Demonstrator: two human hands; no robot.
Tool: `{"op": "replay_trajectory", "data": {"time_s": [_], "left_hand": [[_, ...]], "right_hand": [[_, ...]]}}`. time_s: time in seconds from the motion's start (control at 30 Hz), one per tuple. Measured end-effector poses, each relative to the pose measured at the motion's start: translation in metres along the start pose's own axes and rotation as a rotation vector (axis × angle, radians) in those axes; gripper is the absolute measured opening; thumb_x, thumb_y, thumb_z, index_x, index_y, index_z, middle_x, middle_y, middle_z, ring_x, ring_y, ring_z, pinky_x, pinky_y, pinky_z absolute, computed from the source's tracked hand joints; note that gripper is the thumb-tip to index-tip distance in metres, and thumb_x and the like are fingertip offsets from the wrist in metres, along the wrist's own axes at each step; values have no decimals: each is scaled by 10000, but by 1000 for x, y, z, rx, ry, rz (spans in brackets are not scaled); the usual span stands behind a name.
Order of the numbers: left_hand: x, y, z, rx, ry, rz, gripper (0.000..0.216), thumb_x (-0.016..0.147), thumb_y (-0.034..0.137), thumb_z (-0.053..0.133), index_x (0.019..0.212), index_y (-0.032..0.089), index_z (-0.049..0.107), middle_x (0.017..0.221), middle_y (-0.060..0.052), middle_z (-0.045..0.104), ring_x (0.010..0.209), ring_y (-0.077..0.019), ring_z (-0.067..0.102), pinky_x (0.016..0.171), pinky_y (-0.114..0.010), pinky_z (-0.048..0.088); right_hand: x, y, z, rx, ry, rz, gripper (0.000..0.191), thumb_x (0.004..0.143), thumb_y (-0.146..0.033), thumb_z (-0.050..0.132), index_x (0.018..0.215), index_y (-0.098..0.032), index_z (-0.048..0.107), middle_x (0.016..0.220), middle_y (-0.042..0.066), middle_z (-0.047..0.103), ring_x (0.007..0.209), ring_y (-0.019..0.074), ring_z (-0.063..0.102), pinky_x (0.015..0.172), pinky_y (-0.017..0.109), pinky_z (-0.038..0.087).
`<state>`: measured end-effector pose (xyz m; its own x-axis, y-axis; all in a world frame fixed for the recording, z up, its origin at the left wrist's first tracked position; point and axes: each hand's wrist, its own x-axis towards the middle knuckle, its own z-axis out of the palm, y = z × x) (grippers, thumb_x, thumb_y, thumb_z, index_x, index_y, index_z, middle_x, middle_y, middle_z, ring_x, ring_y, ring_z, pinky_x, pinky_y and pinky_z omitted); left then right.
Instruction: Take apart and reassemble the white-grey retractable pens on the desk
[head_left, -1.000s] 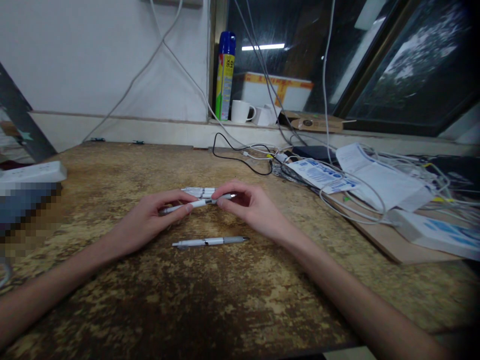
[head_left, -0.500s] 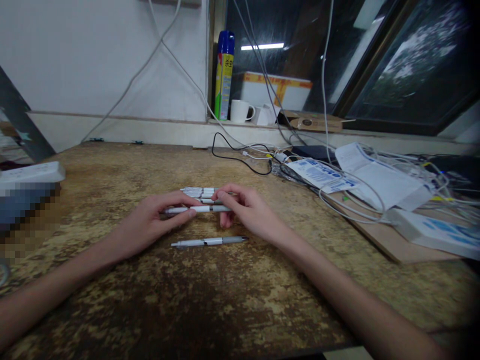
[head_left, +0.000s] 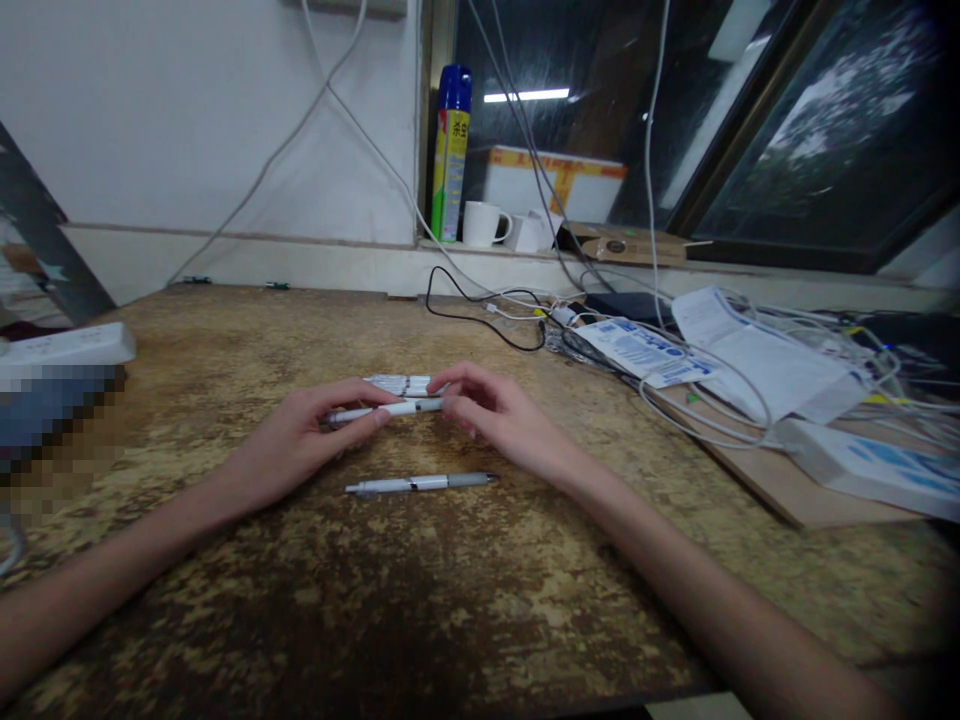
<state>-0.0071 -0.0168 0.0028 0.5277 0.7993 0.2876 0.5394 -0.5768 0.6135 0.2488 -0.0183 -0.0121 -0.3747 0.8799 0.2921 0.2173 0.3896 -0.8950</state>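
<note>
A white pen is held level just above the worn wooden table, one end in each hand. My left hand pinches its left end, and my right hand grips its right end with curled fingers. Right behind the held pen lies a small pile of similar white pens. A single white and grey pen rests on the table in front of my hands, lying left to right.
Tangled cables, printed paper packets and a white box crowd the right side. A white power strip sits at the left edge. On the window sill stand a spray can and white mugs.
The held pen dipped toward the table half a second ago and has come back up slightly. My right fingers have closed over its right end. The single pen in front has not moved.
</note>
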Motion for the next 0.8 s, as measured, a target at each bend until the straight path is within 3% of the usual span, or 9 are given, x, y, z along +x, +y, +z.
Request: {"op": "replay_trajectory", "data": {"time_s": [0.2, 0.37, 0.5, 0.67, 0.8], "left_hand": [[-1, -3, 0, 5, -4, 10, 292, 1012, 469, 612, 1175, 278, 762, 1155, -5, 767, 1050, -228, 690, 941, -309, 494], [0, -2, 0, -4, 3, 1, 292, 1013, 471, 607, 1159, 272, 763, 1139, -10, 767, 1038, -227, 690, 913, -308, 495], [0, -1, 0, 6, 11, 16, 276, 1004, 468, 624, 1141, 276, 768, 1138, -12, 767, 1034, -226, 690, 921, -315, 493], [-1, -4, 0, 6, 12, 6, 273, 1009, 464, 618, 1155, 288, 769, 1159, -8, 769, 1058, -226, 692, 958, -323, 490], [0, -5, 0, 17, 7, 24, 270, 1002, 458, 633, 1158, 283, 767, 1151, -7, 769, 1053, -222, 691, 943, -314, 497]], "right_hand": [[0, 1, 0, 63, -52, 51, 274, 1026, -424, 496, 1080, -201, 645, 615, -50, 529, 562, 134, 478, 565, 279, 356], [-1, -2, -2, -7, -41, 46, 178, 956, -360, 634, 980, -187, 666, 717, -18, 593, 654, 132, 530, 623, 278, 380], [-2, -2, -4, -24, -95, 117, 454, 1037, -515, 479, 796, -176, 660, 585, -8, 557, 557, 128, 484, 587, 302, 348], [-3, -1, -5, -8, -95, 99, 222, 983, -420, 618, 979, -198, 630, 695, -24, 596, 627, 128, 534, 594, 280, 371], [-2, 3, -6, -53, -148, 73, 363, 1034, -480, 518, 841, -191, 623, 662, -17, 577, 603, 123, 503, 592, 289, 361]]}}
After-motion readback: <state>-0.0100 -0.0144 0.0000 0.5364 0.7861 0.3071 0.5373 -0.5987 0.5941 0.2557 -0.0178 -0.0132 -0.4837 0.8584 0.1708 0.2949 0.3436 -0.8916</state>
